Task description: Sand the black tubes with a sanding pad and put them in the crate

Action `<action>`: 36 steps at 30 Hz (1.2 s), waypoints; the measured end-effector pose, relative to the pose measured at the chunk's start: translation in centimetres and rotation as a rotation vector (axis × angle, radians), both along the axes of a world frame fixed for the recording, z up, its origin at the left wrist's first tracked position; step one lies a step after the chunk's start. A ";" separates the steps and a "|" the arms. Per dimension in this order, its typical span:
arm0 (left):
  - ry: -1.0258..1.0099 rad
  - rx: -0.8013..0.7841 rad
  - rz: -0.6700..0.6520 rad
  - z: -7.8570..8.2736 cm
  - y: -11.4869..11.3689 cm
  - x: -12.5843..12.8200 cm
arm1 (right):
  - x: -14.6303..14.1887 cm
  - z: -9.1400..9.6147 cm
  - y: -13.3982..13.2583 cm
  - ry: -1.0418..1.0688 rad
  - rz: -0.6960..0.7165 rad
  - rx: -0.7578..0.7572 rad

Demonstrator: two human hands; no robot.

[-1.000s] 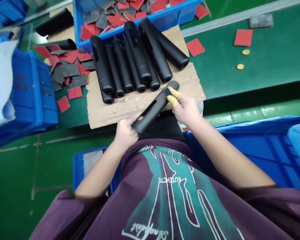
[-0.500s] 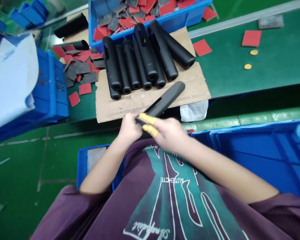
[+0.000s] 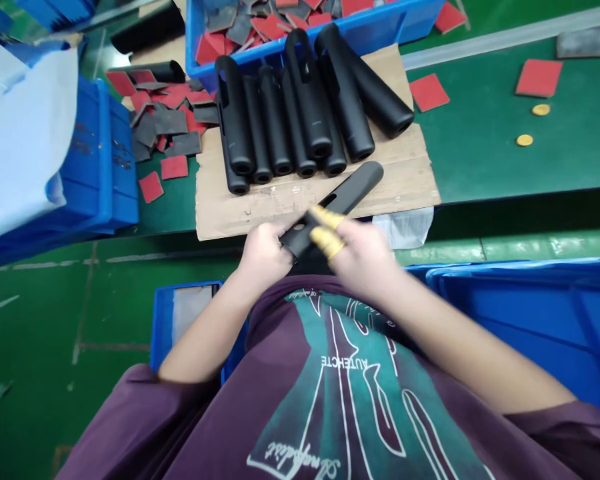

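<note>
My left hand [image 3: 266,252] is closed around the near end of a slotted black tube [image 3: 356,188], which slants up to the right above the cardboard's front edge. Over the tube's slotted side is my right hand [image 3: 363,250], blurred, with yellow finger covers on two fingers. Those fingers are pinched together against the tube; a small dark piece seems to lie under the fingertips, too blurred to name. Just beyond, several similar black tubes [image 3: 307,127] lie side by side and partly stacked on a cardboard sheet [image 3: 260,207].
A blue bin [image 3: 405,27] of red and grey squares stands behind the tubes. More squares [image 3: 173,123] are heaped at left, beside a blue crate [image 3: 123,160] with white sheeting. Yellow finger covers [image 3: 541,109] lie at right. Another blue bin [image 3: 530,313] is at my right.
My right hand has moved slightly right and up along the tube, uncovering more of its near end. My left hand still holds that end. The view has shifted a little.
</note>
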State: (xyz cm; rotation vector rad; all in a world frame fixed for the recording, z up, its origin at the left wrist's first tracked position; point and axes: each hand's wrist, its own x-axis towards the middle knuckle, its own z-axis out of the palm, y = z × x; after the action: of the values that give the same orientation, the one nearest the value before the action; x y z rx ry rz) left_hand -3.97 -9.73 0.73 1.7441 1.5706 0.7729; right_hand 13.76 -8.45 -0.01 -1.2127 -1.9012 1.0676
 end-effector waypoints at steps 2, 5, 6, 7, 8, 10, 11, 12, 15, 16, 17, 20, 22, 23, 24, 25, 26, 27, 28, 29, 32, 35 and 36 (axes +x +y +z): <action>0.009 -0.005 -0.022 0.1 -0.1 -0.1 | -0.1 0.2 -0.1 -0.023 0.106 0.019; 0.044 0.039 -0.042 0.2 -0.1 -0.3 | 0.1 0.3 -0.3 -0.037 0.019 0.027; 0.068 0.055 -0.046 0.2 0.0 -0.3 | 0.2 0.4 -0.5 -0.029 -0.031 0.032; 0.097 0.061 -0.051 0.2 0.0 -0.4 | 0.2 0.4 -0.7 -0.024 -0.043 0.036; 0.124 0.055 -0.058 0.1 0.1 -0.5 | 0.2 0.5 -0.9 -0.023 -0.011 0.045; 0.158 0.039 -0.068 0.0 0.2 -0.6 | 0.4 0.3 -1.1 -0.035 0.104 0.076; 0.158 0.043 -0.072 -0.2 0.2 -0.6 | 0.5 0.1 -0.8 -0.046 0.135 0.088; 0.148 0.052 -0.078 -0.3 0.2 -0.7 | 0.8 -0.3 -0.4 -0.056 0.122 0.093; 0.101 0.109 -0.091 -0.7 0.2 -0.8 | 1.4 -1.5 1.4 -0.049 -0.117 0.103; 0.094 0.115 -0.094 -0.9 0.2 -0.9 | 1.4 -1.7 1.5 -0.037 -0.180 0.112; 0.091 0.112 -0.093 -0.9 0.1 -1.0 | 1.2 -1.8 1.4 -0.027 -0.197 0.124; 0.064 0.083 -0.078 -1.0 0.2 -1.1 | 0.4 -1.7 -0.1 -0.018 -0.001 0.187; -0.015 0.075 -0.078 -0.9 0.2 -1.0 | 0.4 -2.0 -0.2 -0.050 0.095 0.228; -0.066 0.080 -0.081 -1.0 0.3 -0.9 | 0.7 -2.3 0.3 -0.071 0.063 0.239; -0.120 0.088 -0.082 -1.1 0.3 -0.8 | 1.1 -2.8 1.0 -0.085 -0.014 0.243; -0.169 0.096 -0.081 -1.2 0.3 -0.7 | 1.5 -3.3 1.8 -0.093 -0.116 0.240; -0.211 0.099 -0.071 -1.4 0.3 -0.6 | 1.8 -3.8 2.4 -0.087 -0.208 0.235; -0.246 0.089 -0.055 -1.6 0.3 -0.5 | 1.8 -4.0 2.6 -0.076 -0.260 0.232; -0.277 0.073 -0.038 -1.8 0.3 -0.4 | 1.7 -4.1 2.4 -0.061 -0.259 0.236; -0.305 0.052 -0.018 -2.1 0.3 -0.3 | 1.3 -3.9 1.8 -0.052 -0.200 0.242; -0.347 -0.024 0.056 -2.6 0.1 -0.3 | 0.1 -3.1 -0.2 -0.059 0.080 0.284; -0.328 -0.063 0.104 -2.8 -0.1 -0.4 | 0.8 -3.3 1.3 -0.110 0.012 0.224; -0.318 -0.069 0.106 -2.9 -0.2 -0.4 | 1.4 -3.5 2.4 -0.115 -0.090 0.178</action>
State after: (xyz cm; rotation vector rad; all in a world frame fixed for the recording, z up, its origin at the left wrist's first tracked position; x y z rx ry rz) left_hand -4.41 -9.95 -2.13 1.4173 1.4614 0.9826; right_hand 15.14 -6.07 -3.54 -1.2677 -1.9618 0.7786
